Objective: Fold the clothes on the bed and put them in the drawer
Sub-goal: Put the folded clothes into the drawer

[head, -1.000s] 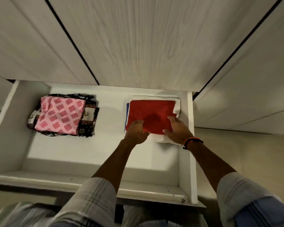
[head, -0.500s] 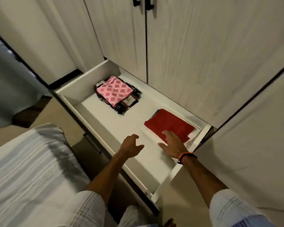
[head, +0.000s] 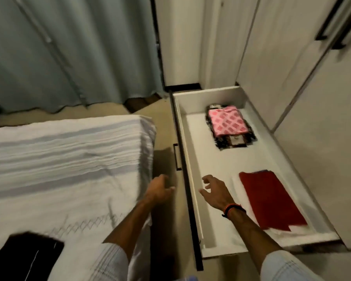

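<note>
The drawer [head: 227, 248] stands pulled out from the foot of the wardrobe [head: 292, 57], its dark front edge and handle facing the bed [head: 59, 163]. Inside, near the close end, a folded red cloth [head: 270, 201] lies flat on something white; a sliver of blue shows at its far edge. Farther along the drawer, well apart from it, sits a pink patterned bundle [head: 226, 122] on top of a dark printed garment [head: 234, 141].

The right hand [head: 216, 192], an orange-and-black band at the wrist, hovers over the drawer floor just beside the red cloth, fingers spread loosely and holding nothing. The left hand [head: 159, 188] hangs over the gap between the bed's corner and the drawer front, fingers loosely curled, nothing in them.

The bed carries a white striped cover. A black flat thing [head: 26, 256] lies on it at the lower left, cut off by the frame; what it is I cannot tell. Grey-blue curtains [head: 69, 51] hang behind. Motion blur softens the hands and the patterns.
</note>
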`<action>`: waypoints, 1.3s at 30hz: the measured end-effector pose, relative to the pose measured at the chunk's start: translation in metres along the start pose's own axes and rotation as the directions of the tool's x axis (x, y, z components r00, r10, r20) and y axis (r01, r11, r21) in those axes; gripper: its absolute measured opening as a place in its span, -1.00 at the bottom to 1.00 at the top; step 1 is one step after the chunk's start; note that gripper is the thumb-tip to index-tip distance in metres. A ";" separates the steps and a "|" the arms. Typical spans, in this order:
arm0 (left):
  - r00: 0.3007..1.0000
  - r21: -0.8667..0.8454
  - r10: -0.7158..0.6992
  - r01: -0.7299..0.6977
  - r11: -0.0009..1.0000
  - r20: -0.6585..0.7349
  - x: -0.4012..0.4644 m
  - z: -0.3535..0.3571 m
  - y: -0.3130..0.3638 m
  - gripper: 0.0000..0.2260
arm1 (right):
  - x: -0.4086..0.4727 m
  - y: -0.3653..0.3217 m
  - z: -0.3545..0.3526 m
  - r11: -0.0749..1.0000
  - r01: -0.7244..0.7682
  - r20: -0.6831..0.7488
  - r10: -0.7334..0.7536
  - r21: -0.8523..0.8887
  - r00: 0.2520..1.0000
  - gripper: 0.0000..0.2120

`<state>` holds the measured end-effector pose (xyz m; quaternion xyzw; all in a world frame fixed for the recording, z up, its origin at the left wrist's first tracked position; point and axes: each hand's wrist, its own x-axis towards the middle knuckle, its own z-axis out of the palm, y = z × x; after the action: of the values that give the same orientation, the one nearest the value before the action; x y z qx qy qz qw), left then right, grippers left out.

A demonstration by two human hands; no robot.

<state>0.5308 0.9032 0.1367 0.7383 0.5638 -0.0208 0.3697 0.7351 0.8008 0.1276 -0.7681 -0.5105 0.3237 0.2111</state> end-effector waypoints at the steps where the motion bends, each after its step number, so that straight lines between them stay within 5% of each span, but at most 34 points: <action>1: 0.998 -0.034 -0.046 0.045 0.998 -0.041 -0.008 -0.003 -0.007 -0.49 | 0.006 -0.007 0.001 0.999 0.053 0.024 -0.053 0.002 0.998 -0.61; 6: 0.936 -0.182 -0.267 0.229 0.956 -0.227 -0.074 -0.010 -0.040 -0.48 | 0.015 -0.054 0.020 0.959 0.282 0.206 -0.278 0.007 0.938 -0.59; 12: 0.780 -0.395 -0.537 0.405 0.825 -0.322 -0.162 0.002 -0.082 -0.47 | 0.000 -0.105 0.062 0.876 0.481 0.407 -0.442 0.006 0.799 -0.61; 19: 0.576 -0.611 -0.755 0.486 0.625 -0.315 -0.243 0.008 -0.155 -0.50 | -0.027 -0.176 0.139 0.761 0.649 0.600 -0.523 0.010 0.605 -0.55; 24: 0.482 -0.730 -0.841 0.478 0.489 -0.247 -0.286 0.004 -0.220 -0.50 | -0.047 -0.227 0.209 0.733 0.680 0.673 -0.510 0.013 0.536 -0.55; 39: 0.408 -0.866 -0.909 0.421 0.269 -0.084 -0.335 -0.035 -0.415 -0.54 | -0.078 -0.359 0.390 0.712 0.694 0.766 -0.384 -0.111 0.516 -0.56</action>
<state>0.0436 0.6870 0.0953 0.1468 0.8691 0.2688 0.3884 0.2038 0.8662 0.1111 -0.4091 -0.8225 0.3891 -0.0686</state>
